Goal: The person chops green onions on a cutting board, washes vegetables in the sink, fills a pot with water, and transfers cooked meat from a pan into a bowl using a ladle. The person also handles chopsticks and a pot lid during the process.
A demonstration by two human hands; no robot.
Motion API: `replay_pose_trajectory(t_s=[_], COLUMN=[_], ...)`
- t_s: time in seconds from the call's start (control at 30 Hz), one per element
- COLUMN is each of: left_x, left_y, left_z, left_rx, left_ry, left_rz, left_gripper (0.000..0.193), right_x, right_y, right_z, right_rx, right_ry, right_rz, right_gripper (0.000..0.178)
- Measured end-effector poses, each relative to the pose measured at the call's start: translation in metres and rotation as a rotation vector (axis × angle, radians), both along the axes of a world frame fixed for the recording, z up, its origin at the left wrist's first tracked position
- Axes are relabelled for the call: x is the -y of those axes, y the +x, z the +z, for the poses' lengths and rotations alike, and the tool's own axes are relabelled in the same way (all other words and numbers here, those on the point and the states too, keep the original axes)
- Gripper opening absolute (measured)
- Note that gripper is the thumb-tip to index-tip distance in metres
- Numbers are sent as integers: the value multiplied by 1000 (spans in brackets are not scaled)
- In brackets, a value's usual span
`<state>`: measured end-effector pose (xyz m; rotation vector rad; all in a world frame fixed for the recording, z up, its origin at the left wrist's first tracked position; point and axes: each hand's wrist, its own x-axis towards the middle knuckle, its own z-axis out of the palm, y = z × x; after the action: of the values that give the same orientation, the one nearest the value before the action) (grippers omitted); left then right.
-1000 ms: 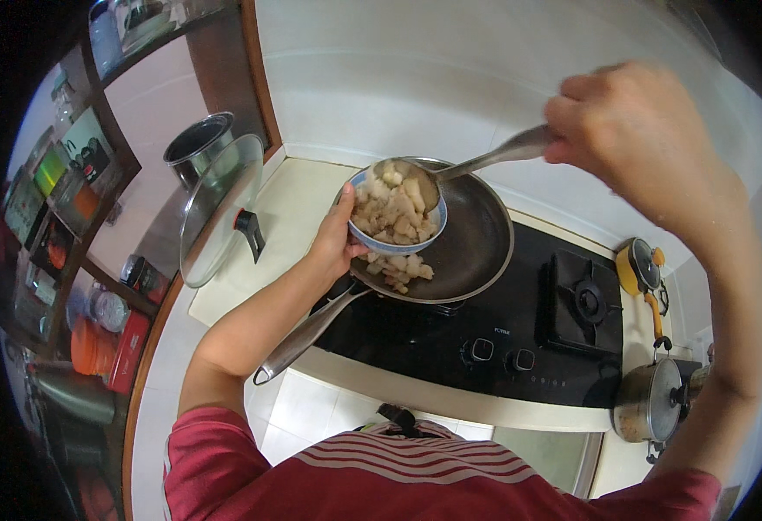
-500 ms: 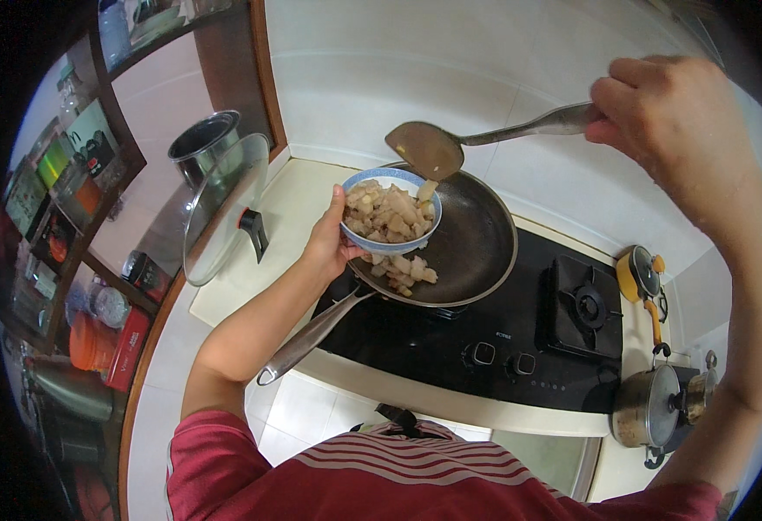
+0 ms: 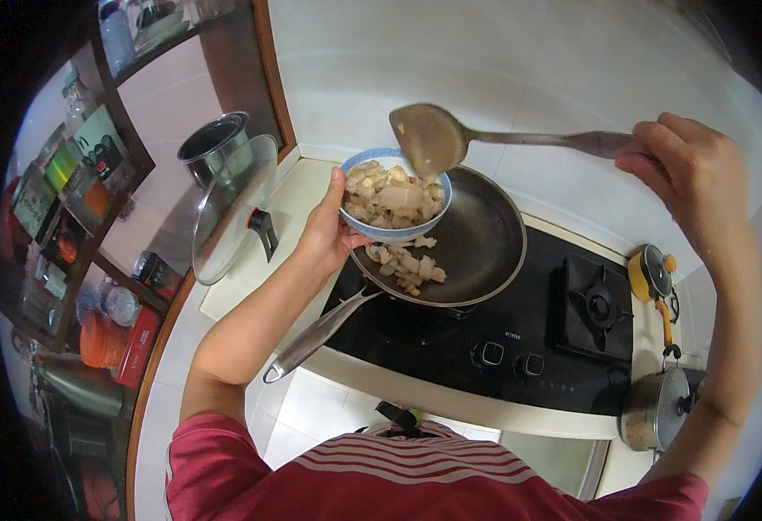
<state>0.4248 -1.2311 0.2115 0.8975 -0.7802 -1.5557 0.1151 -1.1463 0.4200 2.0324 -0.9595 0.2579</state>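
Observation:
My left hand (image 3: 327, 227) grips a blue-and-white bowl (image 3: 396, 234) by its left side, thumb over the rim. Pale chopped pieces (image 3: 390, 195), likely raw meat or fish, fill the bowl. It is held over the left part of a dark frying pan (image 3: 490, 247), where more of the pieces (image 3: 409, 269) lie. My right hand (image 3: 672, 161) is closed round the end of a metal spatula's handle. The blade of the spatula (image 3: 433, 137) is tilted down at the bowl's far right edge, with bits stuck on it. The pan's long metal handle (image 3: 322, 337) points toward me on the left.
Under the pan is a black gas hob (image 3: 416, 343) with a free burner (image 3: 601, 306) on its right. A glass lid (image 3: 238, 213) and a steel pot (image 3: 214, 143) stand left. A yellow pan (image 3: 642, 273) and a lidded pot (image 3: 656, 408) are right. Shelves (image 3: 94, 234) line the left.
My right hand has moved down and to the right. The spatula's blade has tipped lower, onto the bowl's edge. Beneath the bowl, the pieces in the pan look slightly more spread.

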Motion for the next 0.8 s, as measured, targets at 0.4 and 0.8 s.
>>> replay_pose_trajectory(t_s=[0.4, 0.8], left_x=[-13, -62], left_y=[25, 98], left_z=[-11, -33], left_rx=[-89, -14], left_ry=[-61, 3], left_rz=[49, 335], left_gripper=[70, 67], right_x=[26, 94], right_y=[-32, -56], right_z=[-16, -71], right_rx=[510, 226], right_ry=[311, 1102], right_rz=[-216, -402], right_gripper=[28, 23])
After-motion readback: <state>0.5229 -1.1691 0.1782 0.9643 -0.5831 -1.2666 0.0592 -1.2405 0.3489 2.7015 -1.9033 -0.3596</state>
